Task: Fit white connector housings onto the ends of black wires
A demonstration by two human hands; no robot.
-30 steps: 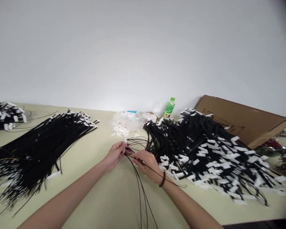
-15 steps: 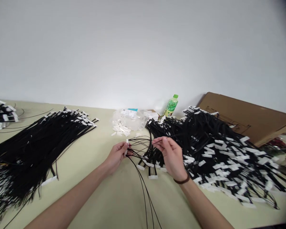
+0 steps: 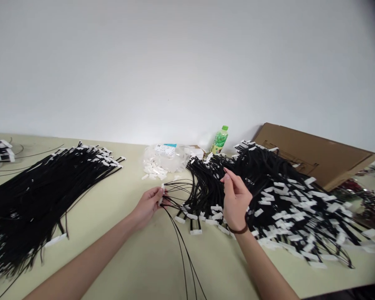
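My left hand [image 3: 150, 204] pinches a narrow white connector housing [image 3: 162, 192] between thumb and fingers, above the table. Several thin black wires [image 3: 178, 187] fan out from the housing to the right, and a few more hang down toward the front edge. My right hand [image 3: 236, 200], with a dark band at the wrist, is raised over the black cable pile on the right. Its thumb and forefinger are closed on what looks like a thin black wire [image 3: 225, 169], of which only a short dark tip shows.
Black cables with white connectors lie in a large heap [image 3: 278, 187] at right and a bundle [image 3: 62, 179] at left. Behind my left hand sit a clear plastic bag [image 3: 171, 160] and loose white housings [image 3: 154, 171]. A green-capped bottle [image 3: 219, 139] and cardboard [image 3: 312, 154] stand by the wall.
My right hand has moved right and slightly upward, away from the wires at the housing. My left hand still holds the housing. The whole view has shifted slightly.
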